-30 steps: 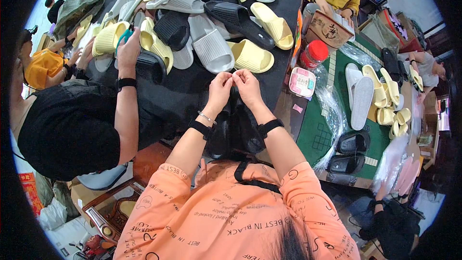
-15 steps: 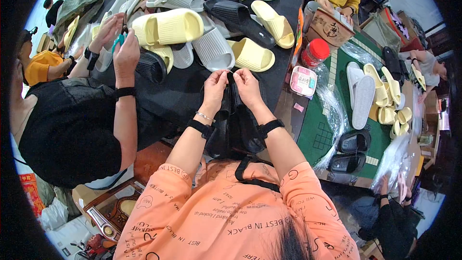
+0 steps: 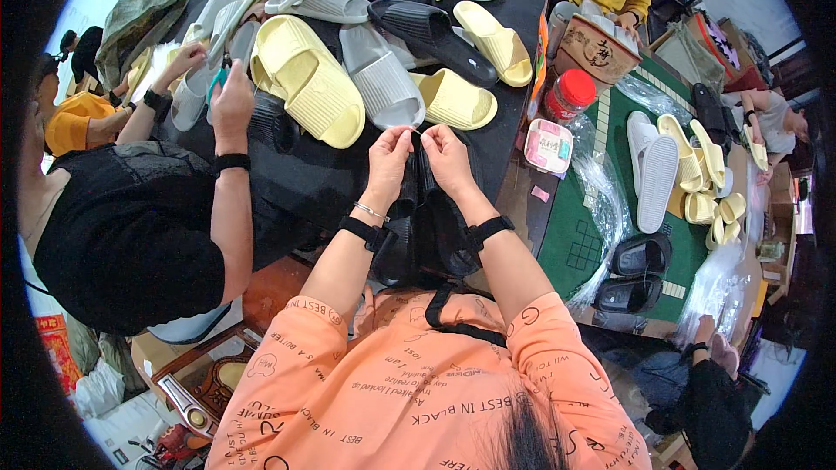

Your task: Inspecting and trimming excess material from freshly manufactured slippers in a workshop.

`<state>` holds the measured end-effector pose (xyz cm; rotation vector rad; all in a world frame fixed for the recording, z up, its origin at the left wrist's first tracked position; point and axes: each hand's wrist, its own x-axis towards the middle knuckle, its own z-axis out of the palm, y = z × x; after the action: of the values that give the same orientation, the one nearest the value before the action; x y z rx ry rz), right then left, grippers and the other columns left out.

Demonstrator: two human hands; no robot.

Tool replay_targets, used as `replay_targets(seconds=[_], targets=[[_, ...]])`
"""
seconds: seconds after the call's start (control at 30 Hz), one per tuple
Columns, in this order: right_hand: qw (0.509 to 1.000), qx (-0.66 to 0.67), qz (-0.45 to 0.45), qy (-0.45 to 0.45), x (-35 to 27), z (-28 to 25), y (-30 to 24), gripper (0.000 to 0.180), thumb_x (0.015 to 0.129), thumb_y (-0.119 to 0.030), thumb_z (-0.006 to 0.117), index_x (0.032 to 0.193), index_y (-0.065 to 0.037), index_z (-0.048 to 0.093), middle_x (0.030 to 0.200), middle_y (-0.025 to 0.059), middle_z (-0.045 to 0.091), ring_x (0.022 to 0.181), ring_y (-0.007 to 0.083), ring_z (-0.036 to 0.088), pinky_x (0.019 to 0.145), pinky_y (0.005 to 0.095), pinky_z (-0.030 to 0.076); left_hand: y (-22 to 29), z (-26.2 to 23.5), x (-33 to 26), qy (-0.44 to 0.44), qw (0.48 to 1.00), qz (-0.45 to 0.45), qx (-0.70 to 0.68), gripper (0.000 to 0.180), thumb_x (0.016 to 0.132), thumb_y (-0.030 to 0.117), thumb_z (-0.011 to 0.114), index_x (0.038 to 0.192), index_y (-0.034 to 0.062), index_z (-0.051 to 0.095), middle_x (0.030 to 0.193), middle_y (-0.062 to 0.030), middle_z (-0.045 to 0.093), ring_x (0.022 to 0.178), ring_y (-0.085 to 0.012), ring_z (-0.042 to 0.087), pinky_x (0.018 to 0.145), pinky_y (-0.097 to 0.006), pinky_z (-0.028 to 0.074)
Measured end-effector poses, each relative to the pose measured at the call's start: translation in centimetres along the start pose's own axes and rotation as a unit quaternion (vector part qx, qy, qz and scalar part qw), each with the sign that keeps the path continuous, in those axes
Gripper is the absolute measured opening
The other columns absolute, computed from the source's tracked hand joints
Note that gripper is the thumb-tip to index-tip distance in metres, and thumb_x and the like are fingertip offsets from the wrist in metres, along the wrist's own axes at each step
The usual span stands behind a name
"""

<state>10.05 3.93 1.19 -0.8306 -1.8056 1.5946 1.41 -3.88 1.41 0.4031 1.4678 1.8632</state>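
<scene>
Our left hand (image 3: 390, 161) and right hand (image 3: 448, 159) sit just apart near the bench (image 3: 305, 178)'s near edge, each with thumb and fingertips pinched together; whatever they grip is too small to tell. Our black slippers (image 3: 448, 231), a pair, lie below at that near edge, partly hidden by our wrists. Writing: dark lettering all over our orange shirt (image 3: 418, 383); large dark characters on the brown box (image 3: 596, 50) past the right edge; printing on the pink-and-white tub (image 3: 549, 146); a label on the red-lidded jar (image 3: 570, 96). Room: black surface shows left of our left forearm and right of our right hand, out to the right edge. Ahead, a yellow slipper (image 3: 453, 97) and a grey slipper (image 3: 379, 78) of the far-side pile lie just beyond our fingertips. Left edge: co-worker holding teal scissors (image 3: 218, 80).
</scene>
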Motion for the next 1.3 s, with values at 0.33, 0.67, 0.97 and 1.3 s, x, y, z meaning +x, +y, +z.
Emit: replay_targets(seconds=[0.33,0.67,0.97,1.3], targets=[[0.999,0.047,0.003,-0.017,0.2,0.1,0.6,0.013,0.085,-0.013,0.054,0.084,0.0,0.053,0.07,0.0057,0.058,0.064,0.0093,0.052,0.059,0.0253,0.042,0.6,0.4,-0.1,0.035,0.999,-0.016,0.026,0.013,0.084,0.011,0.059,0.092,0.0014,0.063,0.075,0.0027,0.057,0.065,-0.0027,0.048,0.058,-0.016,0.038],[0.993,0.112,0.018,-0.015,0.4,0.7,1.1,0.011,0.086,-0.009,0.052,0.083,0.001,0.054,0.074,0.0042,0.059,0.07,0.0085,0.055,0.064,0.0234,0.044,0.2,0.7,-0.2,0.024,0.999,-0.023,-0.006,0.015,0.082,0.01,0.061,0.091,-0.0018,0.064,0.082,-0.0024,0.062,0.072,-0.0069,0.056,0.067,-0.019,0.044],[0.961,-0.181,-0.193,0.078,-1.2,-1.0,-2.8,0.008,0.079,-0.009,0.057,0.081,-0.001,0.055,0.081,0.0111,0.058,0.073,0.0269,0.054,0.068,0.0364,0.045,-0.2,-0.6,-0.4,0.029,0.999,-0.046,0.0,0.018,0.084,0.015,0.059,0.091,-0.0012,0.065,0.078,-0.0011,0.062,0.068,-0.0054,0.053,0.062,-0.018,0.041],[0.928,-0.309,-0.068,-0.196,-11.1,0.3,-0.3,0.049,0.069,-0.023,0.063,0.113,-0.003,0.054,0.126,0.0376,0.029,0.119,0.0488,0.028,0.1,0.0521,0.023,-1.0,-1.9,0.7,0.016,0.997,-0.029,-0.075,0.023,0.087,0.016,0.051,0.099,-0.0023,0.06,0.097,-0.01,0.061,0.088,-0.0169,0.057,0.082,-0.03,0.043]])
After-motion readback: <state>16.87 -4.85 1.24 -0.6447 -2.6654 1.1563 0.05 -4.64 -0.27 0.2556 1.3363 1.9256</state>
